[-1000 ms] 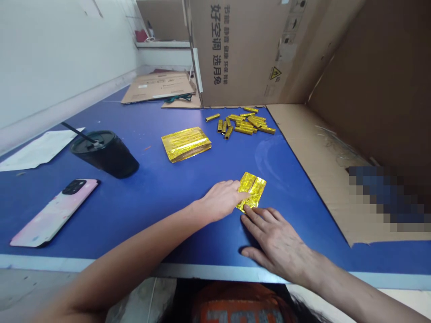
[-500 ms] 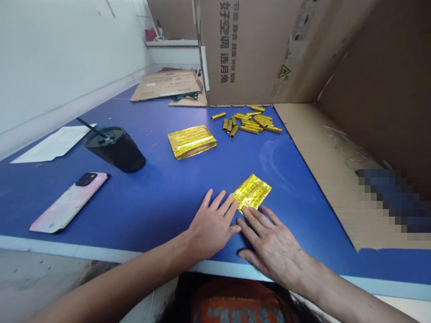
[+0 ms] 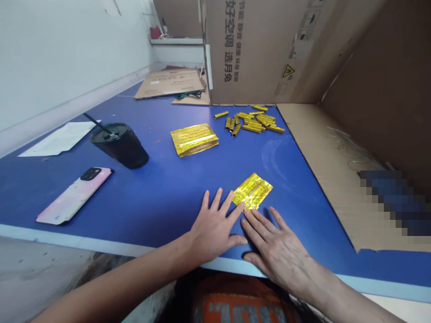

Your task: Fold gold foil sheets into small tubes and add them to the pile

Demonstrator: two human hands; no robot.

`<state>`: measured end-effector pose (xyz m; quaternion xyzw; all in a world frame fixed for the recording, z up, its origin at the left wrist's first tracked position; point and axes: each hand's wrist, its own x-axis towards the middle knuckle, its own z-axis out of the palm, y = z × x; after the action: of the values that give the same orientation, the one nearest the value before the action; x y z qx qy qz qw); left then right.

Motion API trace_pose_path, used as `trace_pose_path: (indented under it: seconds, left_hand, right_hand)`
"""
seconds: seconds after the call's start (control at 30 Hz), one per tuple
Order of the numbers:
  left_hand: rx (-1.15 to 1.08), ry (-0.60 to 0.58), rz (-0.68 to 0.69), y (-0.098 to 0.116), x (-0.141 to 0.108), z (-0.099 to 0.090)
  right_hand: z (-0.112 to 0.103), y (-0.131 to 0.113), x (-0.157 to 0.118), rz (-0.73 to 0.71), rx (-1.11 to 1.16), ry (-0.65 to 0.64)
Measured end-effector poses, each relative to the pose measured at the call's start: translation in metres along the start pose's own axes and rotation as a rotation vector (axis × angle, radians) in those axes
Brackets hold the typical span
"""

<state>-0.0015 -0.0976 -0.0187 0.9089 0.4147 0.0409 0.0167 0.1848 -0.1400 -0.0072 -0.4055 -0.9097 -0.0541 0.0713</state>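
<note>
Foil (image 3: 257, 188), one crinkled gold piece, lies flat on the counter (image 3: 168, 202) at the fingertips of both hands. Our left hand (image 3: 215, 226) is spread palm-down with its fingers fanned, gripping nothing; its index finger reaches the near edge of the foil, and its middle finger ends at or just beside the nearest corner. Our right hand (image 3: 274, 244) is flattened too, fingers extended and nothing held, its leading fingertips at the near end of the piece. How hard either hand presses, we cannot tell. A line, either seam or fold, runs across the foil ahead of our right hand.

To flatten this piece well, we judge that one hand should pin the near edge while the other smooths outward along that line with light, even pressure. Such foil probably slips and creases easily, so a sideways drag could skew it; lifting the fingers between strokes seems safer than sliding them back.

Beyond the left hand, well apart from it, lies a stack of gold foil (image 3: 194, 139); farther out from both hands is a cluster of small gold tubes (image 3: 252, 124). On the outer side of the left hand are a dark cup (image 3: 124, 150) and a phone (image 3: 76, 197), neither crowding our fingers.
</note>
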Motion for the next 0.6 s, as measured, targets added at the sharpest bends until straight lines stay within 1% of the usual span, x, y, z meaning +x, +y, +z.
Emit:
trace_pose_path:
  seconds: [0.1, 0.2, 0.27, 0.37, 0.43, 0.5, 0.6]
  left_hand:
    - [-0.009, -0.013, -0.008, 0.001, 0.0, 0.001]
    - [-0.029, -0.041, 0.016, -0.004, 0.004, 0.0]
    - [-0.051, -0.079, 0.065, -0.013, 0.011, -0.002]
    - [-0.107, -0.167, 0.172, -0.03, 0.023, -0.007]
    - [-0.136, -0.201, 0.214, -0.038, 0.03, -0.009]
    - [-0.151, -0.212, 0.214, -0.042, 0.034, -0.01]
    - [-0.152, -0.205, 0.175, -0.041, 0.034, -0.01]
  right_hand:
    - [0.0, -0.001, -0.001, -0.001, 0.0, -0.005]
    - [-0.003, -0.003, 0.003, -0.007, 0.029, -0.025]
    - [-0.005, -0.005, 0.008, 0.0, 0.067, -0.049]
    - [-0.007, -0.007, 0.014, 0.035, 0.147, -0.101]
    - [-0.008, -0.007, 0.016, 0.047, 0.208, -0.134]
    - [-0.01, -0.003, 0.017, 0.055, 0.273, -0.159]
    - [-0.021, 0.011, 0.021, 0.05, 0.403, -0.215]
